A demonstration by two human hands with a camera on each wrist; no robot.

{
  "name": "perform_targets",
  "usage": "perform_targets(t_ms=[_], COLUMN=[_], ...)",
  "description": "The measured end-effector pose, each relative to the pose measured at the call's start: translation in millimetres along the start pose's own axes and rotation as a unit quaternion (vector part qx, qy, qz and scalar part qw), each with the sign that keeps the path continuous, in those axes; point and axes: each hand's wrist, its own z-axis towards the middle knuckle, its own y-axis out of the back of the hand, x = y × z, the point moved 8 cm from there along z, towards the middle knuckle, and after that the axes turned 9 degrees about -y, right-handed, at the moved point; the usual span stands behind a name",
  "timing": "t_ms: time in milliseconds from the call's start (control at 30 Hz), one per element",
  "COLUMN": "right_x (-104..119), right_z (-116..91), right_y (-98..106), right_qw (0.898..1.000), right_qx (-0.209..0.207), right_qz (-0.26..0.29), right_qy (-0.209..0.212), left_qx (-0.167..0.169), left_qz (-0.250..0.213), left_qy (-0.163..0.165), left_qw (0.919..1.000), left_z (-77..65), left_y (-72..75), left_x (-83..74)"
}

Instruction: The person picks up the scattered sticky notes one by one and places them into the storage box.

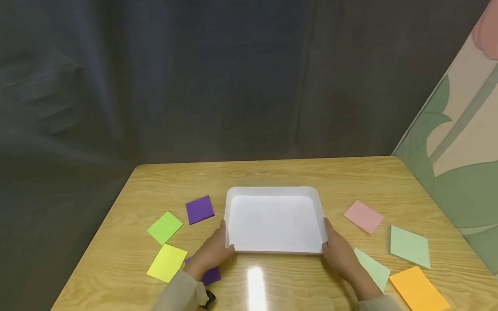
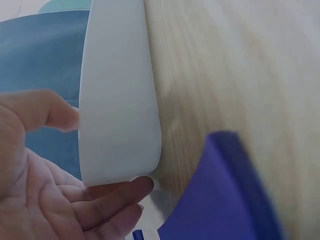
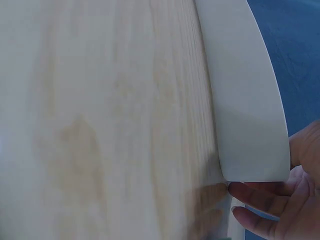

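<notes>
A shallow white tray (image 1: 276,222) with rounded corners lies in the middle of the wooden table, nothing inside it. My left hand (image 1: 214,248) grips its near left corner; in the left wrist view the thumb (image 2: 62,116) is at the rim and the fingers (image 2: 112,205) curl at the tray's end. At the near right corner my right hand (image 1: 341,252) holds the tray the same way, its fingertips (image 3: 245,195) right by the table in the right wrist view. A purple sticky-note pad (image 1: 211,276) is partly hidden under my left wrist.
Left of the tray lie another purple pad (image 1: 200,210), a lime green pad (image 1: 165,227) and a yellow pad (image 1: 167,263). On the right are a pink pad (image 1: 363,217), two mint pads (image 1: 410,246) and an orange pad (image 1: 419,288). A small black object (image 1: 209,299) shows by my left sleeve.
</notes>
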Motion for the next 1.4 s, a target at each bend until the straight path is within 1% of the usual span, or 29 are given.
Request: perform_targets(t_ms=[133,267,467,567,667,733,833,967,1067,1133,1200,1267,1400], right_x=[-3,-5,-7,-11,-14,-16,-17,-17,-18,-18,-18,-18,-18], right_z=[-5,-10,-17,-21,-26,-30,-33,-37,-38,-39,-39,-40,-40], right_y=[1,0,1,1,2,2,2,3,3,2,0,0,0], right_qw=[1.000,1.000,1.000,1.000,0.999,0.999,0.998,0.998,0.998,0.998,0.998,0.998,0.998], right_qx=[-0.001,-0.004,-0.009,-0.012,-0.009,-0.005,0.000,-0.010,-0.019,-0.022,-0.025,-0.027,-0.040], right_qz=[-0.003,-0.010,-0.009,-0.004,0.003,0.010,0.014,0.019,0.027,0.033,0.037,0.038,0.037], right_qy=[-0.005,-0.013,-0.016,-0.025,-0.038,-0.046,-0.053,-0.051,-0.045,-0.043,-0.040,-0.039,-0.031], left_qx=[0.007,0.006,-0.007,-0.010,-0.020,-0.026,-0.026,-0.026,-0.029,-0.035,-0.045,-0.061,-0.092], left_qz=[0.003,0.006,0.021,0.024,0.029,0.028,0.022,0.002,-0.015,-0.023,-0.017,0.002,0.079], left_qy=[0.005,0.009,-0.007,-0.012,-0.023,-0.030,-0.029,-0.029,-0.033,-0.037,-0.038,-0.039,-0.027], left_qw=[1.0000,0.9999,0.9997,0.9996,0.9991,0.9988,0.9990,0.9992,0.9989,0.9984,0.9981,0.9974,0.9922], left_z=[-9.7,-19.3,-32.0,-38.2,-44.3,-48.0,-53.1,-57.5,-60.9,-64.0,-66.9,-69.3,-73.7], left_y=[-4.6,-8.8,-15.6,-19.6,-21.9,-23.0,-24.9,-25.9,-21.5,-15.4,-6.9,1.7,14.5], left_x=[-2.6,-4.7,-10.4,-13.5,-17.8,-20.2,-21.4,-20.6,-17.5,-13.4,-8.9,-4.5,6.2])
